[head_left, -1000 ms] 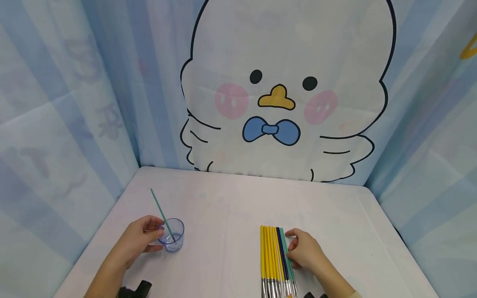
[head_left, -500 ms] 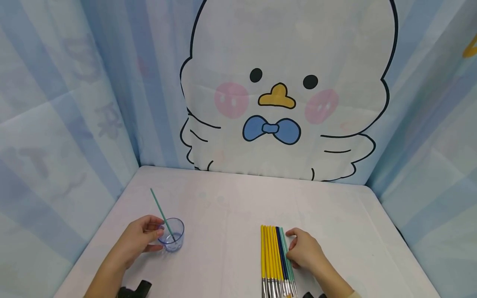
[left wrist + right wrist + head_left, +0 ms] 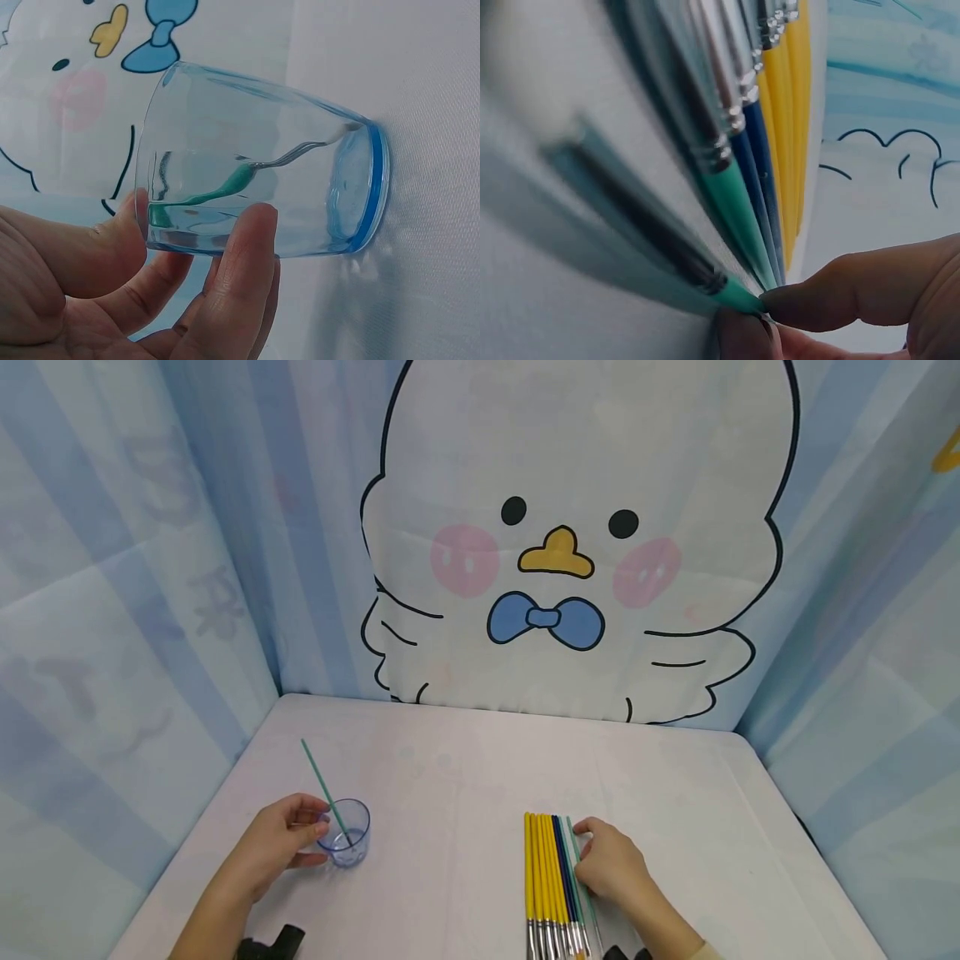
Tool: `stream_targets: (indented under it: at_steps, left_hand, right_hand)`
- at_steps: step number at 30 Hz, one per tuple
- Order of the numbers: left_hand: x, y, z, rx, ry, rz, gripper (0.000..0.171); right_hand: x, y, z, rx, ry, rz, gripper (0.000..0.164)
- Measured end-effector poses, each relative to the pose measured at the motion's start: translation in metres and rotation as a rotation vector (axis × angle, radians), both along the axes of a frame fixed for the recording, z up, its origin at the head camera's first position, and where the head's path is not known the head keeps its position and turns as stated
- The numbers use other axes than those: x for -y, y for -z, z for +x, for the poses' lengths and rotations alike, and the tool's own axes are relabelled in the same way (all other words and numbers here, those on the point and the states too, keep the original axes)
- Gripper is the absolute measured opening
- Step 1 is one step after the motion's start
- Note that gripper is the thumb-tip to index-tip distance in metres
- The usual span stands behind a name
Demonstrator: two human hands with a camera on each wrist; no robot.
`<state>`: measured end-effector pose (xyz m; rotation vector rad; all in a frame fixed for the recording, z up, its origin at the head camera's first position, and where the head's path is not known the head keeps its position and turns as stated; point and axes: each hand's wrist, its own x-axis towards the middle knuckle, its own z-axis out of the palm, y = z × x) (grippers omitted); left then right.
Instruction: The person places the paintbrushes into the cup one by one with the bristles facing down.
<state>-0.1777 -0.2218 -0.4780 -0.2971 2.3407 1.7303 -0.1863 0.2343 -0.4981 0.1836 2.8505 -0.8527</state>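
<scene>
Bracing the cup (image 3: 357, 853) upright on the left of the table (image 3: 450, 777) in the head view, the left grip (image 3: 287, 837) presumably guards against tipping by the green brush (image 3: 317, 775) leaning inside; the right grip (image 3: 609, 862) meets the right edge of the brush row (image 3: 549, 877). Left wrist: thumb and fingers grasp the cup's side. Right wrist: thumb and finger pinch the outermost brush (image 3: 649, 210), seemingly to single it out.

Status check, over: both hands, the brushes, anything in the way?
Left hand holds clear blue cup, one green brush leaning inside. Right hand pinches second green brush at edge of brush row. Third green brush close alongside, possible snag.
</scene>
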Motion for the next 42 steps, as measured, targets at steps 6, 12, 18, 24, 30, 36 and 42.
stream_targets:
  at_steps: [6,12,18,24,30,36,42]
  left_hand:
    - [0.0,0.0,0.0,-0.001,-0.001,0.001,0.036]
    - [-0.001,0.0,0.001,-0.003,-0.004,0.0,0.036]
    - [-0.002,0.0,0.0,-0.007,-0.001,0.003,0.036]
    - [0.0,0.0,0.001,-0.007,0.003,0.007,0.035]
    - [0.002,0.001,0.002,-0.007,0.008,0.007,0.035]
    - [0.002,0.0,0.002,-0.008,0.01,0.015,0.035]
    - [0.002,0.0,0.0,-0.004,0.005,0.016,0.035]
  right_hand:
    - [-0.003,0.001,-0.004,0.036,0.048,-0.171,0.066]
    - [0.0,0.002,-0.009,0.061,0.101,-0.392,0.071]
    - [0.009,-0.005,-0.012,0.07,0.117,-0.529,0.071]
    - [0.028,-0.013,-0.016,0.032,0.115,-0.663,0.065]
    - [0.052,-0.016,-0.021,-0.018,0.075,-0.77,0.064]
    - [0.075,-0.017,-0.025,-0.036,0.021,-0.851,0.062]
    - [0.097,-0.018,-0.025,-0.071,-0.014,-0.88,0.063]
